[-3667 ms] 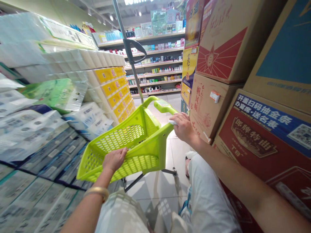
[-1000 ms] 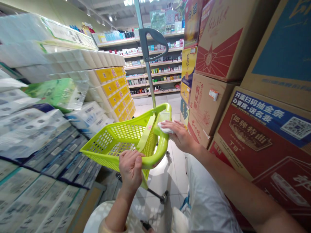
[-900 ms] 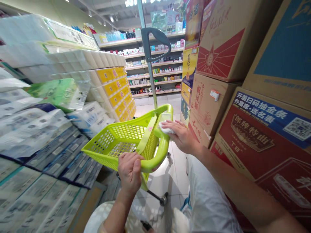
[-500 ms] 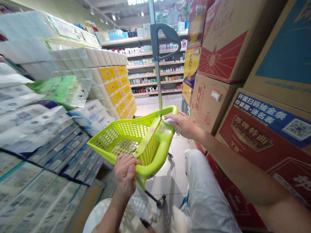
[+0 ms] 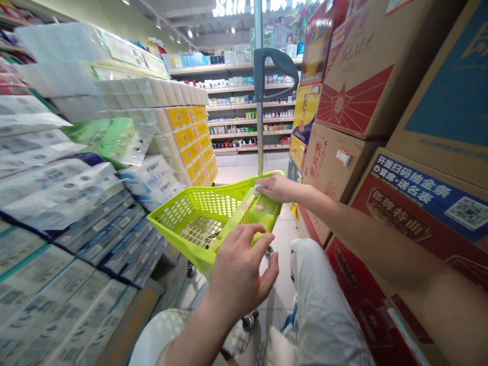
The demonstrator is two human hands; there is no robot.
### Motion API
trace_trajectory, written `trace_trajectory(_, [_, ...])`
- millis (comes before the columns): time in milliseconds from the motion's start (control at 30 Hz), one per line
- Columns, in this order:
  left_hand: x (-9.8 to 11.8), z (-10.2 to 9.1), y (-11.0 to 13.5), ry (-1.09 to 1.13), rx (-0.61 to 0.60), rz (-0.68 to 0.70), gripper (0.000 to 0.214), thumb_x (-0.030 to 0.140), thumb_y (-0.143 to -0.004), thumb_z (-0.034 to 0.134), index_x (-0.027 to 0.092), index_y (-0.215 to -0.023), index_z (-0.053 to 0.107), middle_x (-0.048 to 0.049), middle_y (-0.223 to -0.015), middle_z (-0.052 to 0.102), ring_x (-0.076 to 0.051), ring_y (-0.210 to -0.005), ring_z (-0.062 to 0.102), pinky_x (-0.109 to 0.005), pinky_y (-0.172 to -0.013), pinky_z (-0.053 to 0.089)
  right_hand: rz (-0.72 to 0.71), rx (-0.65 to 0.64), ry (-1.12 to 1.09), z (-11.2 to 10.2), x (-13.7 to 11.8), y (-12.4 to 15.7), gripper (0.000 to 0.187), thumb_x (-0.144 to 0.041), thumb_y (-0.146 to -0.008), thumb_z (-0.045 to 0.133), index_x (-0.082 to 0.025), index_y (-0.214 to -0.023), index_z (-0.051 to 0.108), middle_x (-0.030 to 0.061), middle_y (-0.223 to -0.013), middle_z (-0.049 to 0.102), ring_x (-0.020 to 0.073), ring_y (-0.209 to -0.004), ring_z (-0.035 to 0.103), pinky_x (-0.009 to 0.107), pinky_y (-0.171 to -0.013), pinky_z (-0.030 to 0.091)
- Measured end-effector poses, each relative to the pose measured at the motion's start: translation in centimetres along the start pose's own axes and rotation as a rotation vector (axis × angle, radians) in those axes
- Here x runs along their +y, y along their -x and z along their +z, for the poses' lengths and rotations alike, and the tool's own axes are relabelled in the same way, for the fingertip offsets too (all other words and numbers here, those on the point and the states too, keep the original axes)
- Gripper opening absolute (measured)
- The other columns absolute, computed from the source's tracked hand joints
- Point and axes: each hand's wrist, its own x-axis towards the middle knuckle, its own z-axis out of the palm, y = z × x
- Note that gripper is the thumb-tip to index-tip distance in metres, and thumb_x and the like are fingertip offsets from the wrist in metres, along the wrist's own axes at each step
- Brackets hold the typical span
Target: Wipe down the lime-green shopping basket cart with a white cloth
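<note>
A lime-green plastic shopping basket (image 5: 198, 218) on wheels stands in the aisle before me, with a grey pull handle (image 5: 272, 73) rising on a metal pole. My right hand (image 5: 276, 187) presses a small white cloth (image 5: 258, 188) against the basket's far rim. My left hand (image 5: 240, 272) hovers just off the near corner of the basket, fingers spread, holding nothing. My knees in white trousers (image 5: 324, 305) show below.
Stacked packs of tissue and toilet paper (image 5: 68, 173) fill the left side. Large cardboard cartons (image 5: 381, 127) are piled on the right, close to my right arm. Shelves of goods (image 5: 244, 112) close the far end of the tiled aisle.
My left hand has let go of the basket's near rim and opened. The basket has turned and shifted right and away. My right hand with the cloth slid along the far rim.
</note>
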Motion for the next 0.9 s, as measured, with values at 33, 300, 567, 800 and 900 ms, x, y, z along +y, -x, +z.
trace_trajectory(33, [0.3, 0.3, -0.2, -0.053, -0.037, 0.003, 0.023, 0.029, -0.084, 0.057, 0.023, -0.105, 0.064, -0.0104, -0.110, 0.064, -0.027, -0.100, 0.058, -0.042, -0.086, 0.050, 0.025, -0.007, 0.025, 0.0, 0.2, -0.3, 0.027, -0.028, -0.099, 0.046, -0.016, -0.089, 0.068, 0.0081, -0.093, 0.075, 0.0186, -0.081, 0.068, 0.029, -0.084, 0.044])
trace_trajectory(300, [0.0, 1.5, 0.2, -0.205, -0.187, -0.011, 0.033, 0.019, -0.086, 0.052, 0.023, -0.117, 0.060, -0.0137, -0.128, 0.057, -0.029, -0.110, 0.057, -0.044, -0.089, 0.053, -0.280, -0.116, -0.122, 0.0, -3.0, 1.1, 0.026, -0.027, -0.100, 0.042, -0.022, -0.094, 0.067, 0.0020, -0.096, 0.075, 0.0184, -0.095, 0.067, 0.036, -0.103, 0.037])
trace_trajectory(567, [0.2, 0.6, 0.6, -0.196, -0.245, -0.056, 0.044, 0.017, -0.087, 0.051, 0.027, -0.130, 0.054, -0.0091, -0.135, 0.055, -0.027, -0.111, 0.058, -0.044, -0.089, 0.054, 0.078, -0.037, -0.097, -0.1, 1.7, -0.1, 0.033, -0.025, -0.101, 0.038, -0.014, -0.093, 0.068, 0.0121, -0.099, 0.073, 0.0217, -0.097, 0.067, 0.031, -0.093, 0.045])
trace_trajectory(800, [-0.1, 0.2, 1.3, -0.191, -0.200, -0.031, 0.048, 0.021, -0.085, 0.056, 0.028, -0.133, 0.052, -0.0098, -0.131, 0.057, -0.028, -0.107, 0.060, -0.043, -0.087, 0.054, -0.181, 0.322, -0.410, 3.3, -1.1, 4.5, 0.027, -0.031, -0.099, 0.044, -0.023, -0.115, 0.064, 0.0048, -0.120, 0.069, 0.0198, -0.118, 0.060, 0.046, -0.116, 0.026])
trace_trajectory(900, [-0.1, 0.1, 1.4, -0.165, -0.146, -0.066, 0.047, 0.026, -0.086, 0.057, 0.028, -0.132, 0.051, -0.0105, -0.130, 0.056, -0.028, -0.109, 0.059, -0.044, -0.088, 0.052, -0.247, 0.467, -0.478, 4.4, -3.7, 6.3, 0.026, -0.032, -0.099, 0.044, -0.025, -0.115, 0.063, 0.0039, -0.119, 0.070, 0.0187, -0.119, 0.060, 0.045, -0.117, 0.024])
